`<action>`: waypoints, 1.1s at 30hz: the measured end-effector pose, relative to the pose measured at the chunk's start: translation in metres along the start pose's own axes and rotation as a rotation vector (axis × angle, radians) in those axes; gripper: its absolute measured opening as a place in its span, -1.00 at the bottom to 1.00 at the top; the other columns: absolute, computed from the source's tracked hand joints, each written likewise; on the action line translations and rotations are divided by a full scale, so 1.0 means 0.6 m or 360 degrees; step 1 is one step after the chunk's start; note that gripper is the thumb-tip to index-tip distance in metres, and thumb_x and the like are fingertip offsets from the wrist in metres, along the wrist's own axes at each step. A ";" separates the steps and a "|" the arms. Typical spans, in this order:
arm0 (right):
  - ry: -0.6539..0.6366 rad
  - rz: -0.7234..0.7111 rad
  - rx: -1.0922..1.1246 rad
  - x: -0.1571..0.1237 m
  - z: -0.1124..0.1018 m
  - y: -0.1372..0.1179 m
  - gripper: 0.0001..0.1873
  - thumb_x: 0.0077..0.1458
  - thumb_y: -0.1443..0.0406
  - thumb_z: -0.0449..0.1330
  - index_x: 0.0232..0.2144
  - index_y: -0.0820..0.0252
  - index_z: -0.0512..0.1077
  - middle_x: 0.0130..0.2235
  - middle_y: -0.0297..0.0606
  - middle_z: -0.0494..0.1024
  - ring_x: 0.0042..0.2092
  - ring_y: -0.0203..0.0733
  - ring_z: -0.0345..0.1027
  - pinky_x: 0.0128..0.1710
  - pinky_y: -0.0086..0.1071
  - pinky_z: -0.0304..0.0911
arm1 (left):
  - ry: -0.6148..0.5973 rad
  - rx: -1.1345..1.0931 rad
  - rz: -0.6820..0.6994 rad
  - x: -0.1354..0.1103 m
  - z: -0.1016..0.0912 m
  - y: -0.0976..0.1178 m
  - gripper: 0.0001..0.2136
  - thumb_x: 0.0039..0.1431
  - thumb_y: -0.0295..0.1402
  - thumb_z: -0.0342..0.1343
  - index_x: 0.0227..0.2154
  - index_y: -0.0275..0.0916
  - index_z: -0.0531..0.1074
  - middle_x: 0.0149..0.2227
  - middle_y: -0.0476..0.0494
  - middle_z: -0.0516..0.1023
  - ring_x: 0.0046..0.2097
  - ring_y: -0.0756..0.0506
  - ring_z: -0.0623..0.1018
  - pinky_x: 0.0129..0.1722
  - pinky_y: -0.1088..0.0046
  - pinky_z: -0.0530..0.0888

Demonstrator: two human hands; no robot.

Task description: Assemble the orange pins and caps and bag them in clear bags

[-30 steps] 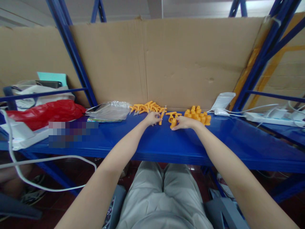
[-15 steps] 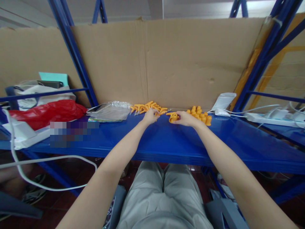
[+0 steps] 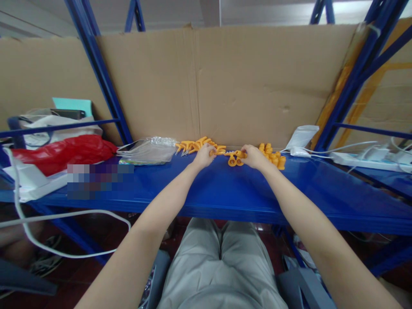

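Observation:
My left hand is closed, its fingertips pinching a small orange piece just in front of a pile of branched orange plastic parts with short metal chains. Across from it, my right hand is closed on an orange plastic part. A thin metal chain shows between the two hands. Just below the right fingertips are orange cup-shaped parts, their round openings facing me. A cluster of upright orange cup-shaped parts stands right of that hand.
The blue shelf top ends at cardboard behind. Left are clear plastic bags, a red bag and a white cable. On the right are a white packet and a power strip with cables.
My right hand has shifted slightly right and up. More of the chain and the cup-shaped parts now show between the hands. My left hand has barely moved.

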State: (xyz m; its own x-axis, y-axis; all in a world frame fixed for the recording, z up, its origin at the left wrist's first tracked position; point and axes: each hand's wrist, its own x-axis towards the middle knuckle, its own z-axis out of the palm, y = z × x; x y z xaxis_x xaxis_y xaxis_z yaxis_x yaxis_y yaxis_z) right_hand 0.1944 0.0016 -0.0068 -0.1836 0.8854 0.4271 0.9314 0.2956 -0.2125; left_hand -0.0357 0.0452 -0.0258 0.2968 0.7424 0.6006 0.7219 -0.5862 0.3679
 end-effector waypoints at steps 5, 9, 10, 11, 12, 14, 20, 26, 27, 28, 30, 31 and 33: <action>0.0018 0.0012 -0.0070 -0.002 -0.002 0.000 -0.72 0.00 0.42 0.24 -0.17 0.21 0.47 -0.07 -0.11 0.55 -0.05 -0.08 0.45 -0.04 -0.32 0.28 | -0.0004 0.0019 0.0083 0.001 0.004 -0.006 -0.89 0.04 -0.55 0.17 -0.36 -0.26 0.48 -0.21 -0.16 0.45 -0.07 -0.15 0.51 0.12 0.10 0.43; 0.0001 0.0041 -0.0152 -0.010 -0.010 -0.007 -0.69 0.03 0.40 0.24 -0.11 0.18 0.48 -0.02 -0.09 0.56 0.00 -0.03 0.46 -0.03 -0.29 0.29 | -0.0028 0.0050 0.0067 0.001 0.005 -0.008 -0.90 0.05 -0.55 0.14 -0.38 -0.26 0.49 -0.23 -0.17 0.45 -0.11 -0.14 0.51 0.13 0.11 0.42; -0.0008 0.0046 -0.0166 -0.012 -0.012 -0.010 -0.67 0.04 0.40 0.24 -0.09 0.18 0.49 0.00 -0.08 0.55 0.01 -0.02 0.46 -0.03 -0.28 0.30 | -0.0033 0.0058 0.0061 0.001 0.004 -0.008 -0.90 0.06 -0.55 0.13 -0.38 -0.26 0.49 -0.23 -0.17 0.45 -0.11 -0.14 0.51 0.12 0.11 0.43; -0.0018 0.0046 -0.0177 -0.013 -0.014 -0.012 -0.66 0.05 0.39 0.24 -0.08 0.18 0.49 0.01 -0.08 0.55 0.03 -0.01 0.45 -0.02 -0.27 0.30 | -0.0038 0.0067 0.0057 0.000 0.004 -0.009 -0.90 0.06 -0.55 0.13 -0.38 -0.25 0.49 -0.23 -0.18 0.46 -0.11 -0.14 0.51 0.12 0.11 0.43; -0.0030 0.0045 -0.0188 -0.015 -0.015 -0.014 -0.66 0.05 0.39 0.24 -0.07 0.17 0.49 0.02 -0.08 0.55 0.04 0.00 0.45 -0.01 -0.26 0.30 | -0.0045 0.0079 0.0055 0.000 0.004 -0.009 -0.89 0.06 -0.55 0.12 -0.38 -0.24 0.49 -0.23 -0.18 0.46 -0.11 -0.14 0.51 0.12 0.11 0.44; -0.0052 0.0049 -0.0210 -0.016 -0.017 -0.016 -0.65 0.07 0.39 0.24 -0.05 0.17 0.49 0.05 -0.07 0.54 0.06 0.01 0.44 0.01 -0.25 0.30 | -0.0056 0.0104 0.0062 -0.001 0.003 -0.010 -0.89 0.06 -0.55 0.12 -0.37 -0.25 0.49 -0.22 -0.19 0.47 -0.11 -0.14 0.51 0.12 0.11 0.44; -0.0059 0.0056 -0.0223 -0.018 -0.018 -0.015 -0.65 0.08 0.44 0.23 -0.05 0.21 0.50 0.05 -0.02 0.54 0.08 0.06 0.44 0.03 -0.21 0.30 | -0.0041 0.0104 0.0084 -0.002 0.003 -0.008 -0.86 0.06 -0.56 0.11 -0.34 -0.27 0.51 -0.20 -0.19 0.47 -0.07 -0.16 0.51 0.14 0.11 0.43; -0.0033 -0.0002 -0.0216 -0.013 -0.011 -0.007 -0.67 0.08 0.44 0.22 -0.07 0.23 0.50 0.01 -0.04 0.54 0.04 0.04 0.45 0.02 -0.21 0.30 | -0.0013 0.0111 0.0023 0.000 -0.001 -0.007 -0.89 0.04 -0.55 0.14 -0.37 -0.24 0.49 -0.23 -0.19 0.47 -0.09 -0.18 0.51 0.11 0.12 0.45; -0.0022 -0.0026 -0.0189 -0.011 -0.008 -0.006 -0.66 0.06 0.44 0.23 -0.07 0.23 0.50 -0.01 -0.04 0.54 0.03 0.03 0.45 0.02 -0.22 0.30 | -0.0003 0.0100 0.0029 0.000 0.000 -0.008 -0.89 0.04 -0.55 0.14 -0.39 -0.23 0.48 -0.24 -0.19 0.46 -0.10 -0.18 0.51 0.10 0.12 0.45; -0.0011 -0.0052 -0.0153 -0.009 -0.006 -0.004 -0.65 0.04 0.44 0.24 -0.07 0.23 0.51 -0.02 -0.05 0.54 0.02 0.01 0.45 0.02 -0.22 0.30 | 0.0007 0.0089 0.0040 0.000 0.001 -0.009 -0.89 0.03 -0.55 0.14 -0.40 -0.22 0.47 -0.25 -0.19 0.46 -0.11 -0.18 0.51 0.09 0.12 0.46; 0.0017 -0.0115 -0.0065 -0.004 0.000 0.000 -0.63 0.01 0.47 0.24 -0.08 0.21 0.51 -0.04 -0.10 0.53 -0.01 -0.02 0.46 0.01 -0.23 0.31 | 0.0029 0.0064 0.0076 0.001 0.004 -0.012 -0.90 0.03 -0.55 0.14 -0.42 -0.21 0.47 -0.27 -0.18 0.45 -0.13 -0.18 0.50 0.08 0.12 0.46; 0.0032 -0.0146 -0.0019 -0.003 0.002 0.002 -0.62 0.00 0.47 0.24 -0.08 0.20 0.52 -0.06 -0.12 0.52 -0.03 -0.04 0.46 0.01 -0.24 0.31 | 0.0043 0.0055 0.0095 0.001 0.006 -0.013 -0.89 0.03 -0.54 0.14 -0.41 -0.21 0.46 -0.28 -0.17 0.44 -0.13 -0.17 0.50 0.07 0.12 0.46; 0.0063 -0.0201 0.0064 0.000 0.006 0.006 -0.60 -0.01 0.49 0.24 -0.09 0.18 0.54 -0.09 -0.15 0.50 -0.05 -0.07 0.46 0.02 -0.23 0.32 | 0.0085 0.0044 0.0115 0.002 0.009 -0.015 -0.89 0.02 -0.54 0.13 -0.41 -0.20 0.46 -0.28 -0.15 0.43 -0.14 -0.16 0.49 0.05 0.13 0.47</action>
State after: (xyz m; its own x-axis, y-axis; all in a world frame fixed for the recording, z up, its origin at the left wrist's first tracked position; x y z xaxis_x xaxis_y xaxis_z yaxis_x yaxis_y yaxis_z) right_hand 0.1968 0.0041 -0.0107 -0.2852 0.8255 0.4870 0.8881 0.4187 -0.1896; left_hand -0.0387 0.0531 -0.0321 0.3155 0.6796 0.6623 0.7171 -0.6278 0.3027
